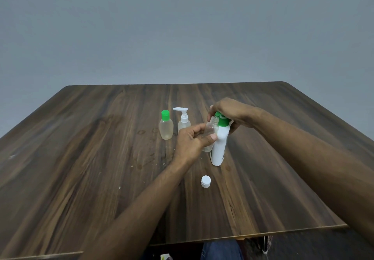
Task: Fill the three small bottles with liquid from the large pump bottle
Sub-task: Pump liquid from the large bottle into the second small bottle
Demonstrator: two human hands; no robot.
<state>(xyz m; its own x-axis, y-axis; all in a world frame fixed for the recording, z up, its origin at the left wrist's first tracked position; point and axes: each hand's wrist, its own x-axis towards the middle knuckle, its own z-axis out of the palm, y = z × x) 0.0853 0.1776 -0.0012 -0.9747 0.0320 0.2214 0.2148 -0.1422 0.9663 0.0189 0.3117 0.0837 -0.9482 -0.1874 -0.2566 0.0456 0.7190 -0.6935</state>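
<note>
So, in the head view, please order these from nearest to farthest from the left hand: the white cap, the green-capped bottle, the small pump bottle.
From the left hand:
1. Small pump bottle, just beyond the fingers.
2. Green-capped bottle, farther left.
3. White cap, on the near side, toward the person.

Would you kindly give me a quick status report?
Left hand holds open small bottle at pump bottle. Right hand on pump. White cap off. Nothing in the way.

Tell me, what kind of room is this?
Probably a plain room at home or work; it's hard to be sure. There's just a dark wooden table against a bare grey wall, with a few plastic bottles set out on it.
</note>
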